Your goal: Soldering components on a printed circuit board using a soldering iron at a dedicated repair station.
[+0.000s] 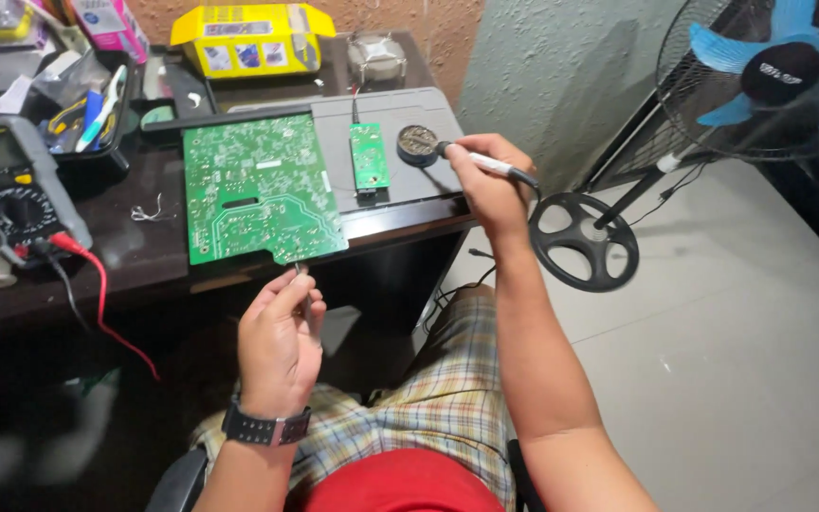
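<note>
My right hand (487, 180) grips a soldering iron (485, 162), its tip resting in a small round tin (418, 144) on a grey mat (400, 180). My left hand (280, 337), with a dark watch on the wrist, pinches a thin piece of solder wire (303, 284) just below the near edge of a large green circuit board (258, 187). A small green circuit board (368, 157) lies on the mat, left of the tin.
A multimeter (7, 185) with red and black leads sits at the desk's left. A yellow box (250, 40) and a tool case (87, 109) stand at the back. A standing fan (760, 76) with its round base (583, 240) is on the floor to the right.
</note>
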